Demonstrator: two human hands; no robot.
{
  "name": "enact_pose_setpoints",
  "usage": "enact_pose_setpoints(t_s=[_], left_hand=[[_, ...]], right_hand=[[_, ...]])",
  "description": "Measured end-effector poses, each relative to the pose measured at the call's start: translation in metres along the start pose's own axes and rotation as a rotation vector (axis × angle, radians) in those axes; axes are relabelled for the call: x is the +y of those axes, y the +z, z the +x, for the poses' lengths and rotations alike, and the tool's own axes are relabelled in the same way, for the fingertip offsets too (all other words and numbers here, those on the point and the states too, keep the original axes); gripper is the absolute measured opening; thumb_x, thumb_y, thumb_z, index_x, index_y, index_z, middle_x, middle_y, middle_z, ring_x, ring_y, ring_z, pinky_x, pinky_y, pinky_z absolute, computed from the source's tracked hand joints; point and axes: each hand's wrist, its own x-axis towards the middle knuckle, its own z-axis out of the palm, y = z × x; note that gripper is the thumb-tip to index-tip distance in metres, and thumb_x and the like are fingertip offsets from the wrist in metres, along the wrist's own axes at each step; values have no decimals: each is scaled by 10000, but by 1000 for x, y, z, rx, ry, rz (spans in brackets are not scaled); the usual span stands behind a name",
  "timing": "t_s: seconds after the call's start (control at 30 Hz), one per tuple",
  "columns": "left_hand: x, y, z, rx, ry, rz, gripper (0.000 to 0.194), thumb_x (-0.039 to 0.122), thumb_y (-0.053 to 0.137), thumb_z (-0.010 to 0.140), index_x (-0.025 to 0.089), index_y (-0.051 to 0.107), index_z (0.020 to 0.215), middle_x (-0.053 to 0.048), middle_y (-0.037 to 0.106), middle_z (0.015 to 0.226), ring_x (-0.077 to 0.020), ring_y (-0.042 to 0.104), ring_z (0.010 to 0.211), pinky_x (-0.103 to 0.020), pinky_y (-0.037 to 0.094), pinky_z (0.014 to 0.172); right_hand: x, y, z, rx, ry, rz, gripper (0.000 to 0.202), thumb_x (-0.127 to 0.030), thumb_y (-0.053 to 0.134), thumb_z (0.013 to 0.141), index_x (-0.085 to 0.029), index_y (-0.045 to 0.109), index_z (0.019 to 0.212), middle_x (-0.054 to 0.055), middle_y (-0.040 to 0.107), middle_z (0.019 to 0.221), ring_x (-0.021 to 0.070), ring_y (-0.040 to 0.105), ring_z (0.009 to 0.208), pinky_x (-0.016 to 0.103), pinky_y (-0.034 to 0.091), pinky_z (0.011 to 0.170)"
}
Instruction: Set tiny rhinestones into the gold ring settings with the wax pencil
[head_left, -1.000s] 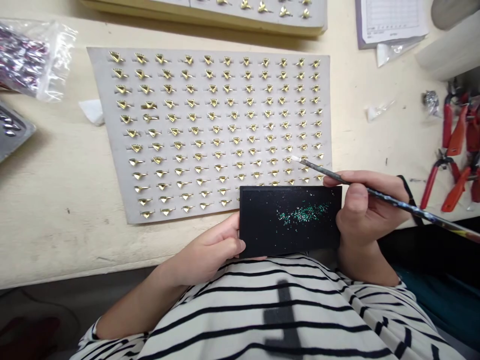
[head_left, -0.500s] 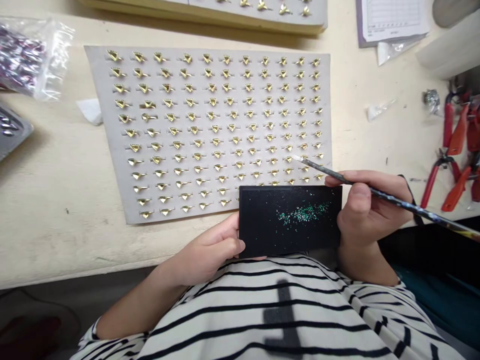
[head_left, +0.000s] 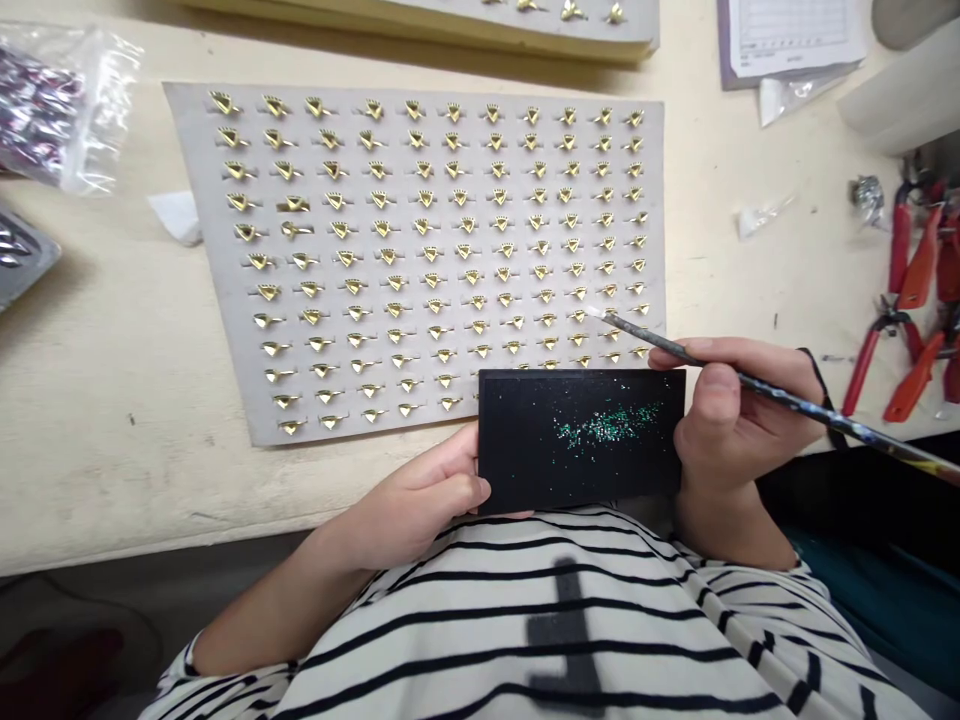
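My left hand (head_left: 431, 490) grips the left end of a black tray (head_left: 525, 455), thumb on top and fingers beneath. Scattered on the tray are tiny green and clear rhinestones (head_left: 607, 427). Between thumb and fingers of my right hand (head_left: 731, 410) is a thin pen-like stick (head_left: 795, 403) with a pale tip, pointing up and left; the side of this hand is at the tray's right end. The tip is over a grey foam board (head_left: 217, 300) filled with rows of gold triangular rings (head_left: 388, 257). The tray covers the board's lower right corner.
A second ring board on a yellow stack (head_left: 420, 30) lies at the back. At left are a clear bag of shiny pieces (head_left: 56, 110) and a grey tray (head_left: 22, 255). Red-handled pliers (head_left: 885, 340), a small plastic bag (head_left: 765, 215) and a paper pad (head_left: 791, 40) are at right.
The view has shifted slightly, so the board sits a little differently in the picture. Both hands keep their holds, and the stick's tip remains over the rings at the board's right side.
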Motion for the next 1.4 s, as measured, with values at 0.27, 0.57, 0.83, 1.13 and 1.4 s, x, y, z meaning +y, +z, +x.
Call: enact_pose_setpoints(t_s=[0.27,0.57,0.83,1.13,1.4], left_hand=[[0,0,0,-9,1,-54,532,67,457,900,274,522,1386,-38,638,1346,-247,593,1232,-348,526,957],[0,0,0,-32,1,-63,521,58,437,918,290,525,1376,-24,644,1329,-213,630,1156,-329,510,954],[-3,-1,1,-34,36,-42,516,61,435,927,296,527,1377,-11,663,1294,-205,623,1170,-309,511,956],[-2,0,1,-41,22,-24,534,51,429,920,296,518,1387,-18,663,1297,-223,639,1157,-365,517,998],[-2,1,1,-24,7,-96,542,46,444,908,290,524,1385,-17,657,1334,-219,622,1200,-313,528,947]], right_hand=[[1,-1,-1,-3,-2,15,185,-160,589,831,-227,698,964,-32,689,762,92,688,662,245,562,581],[-1,-2,-2,2,35,8,178,-178,593,836,-251,698,959,-35,691,770,110,694,675,269,578,584],[0,-2,-1,-10,13,5,182,-179,598,830,-254,700,961,-45,697,772,99,693,673,257,585,583],[1,-1,-3,3,4,5,192,-167,590,838,-250,696,975,-31,691,773,106,694,671,269,584,585],[0,-2,-2,-9,4,30,177,-154,592,835,-219,697,962,-25,693,779,103,695,680,261,573,584]])
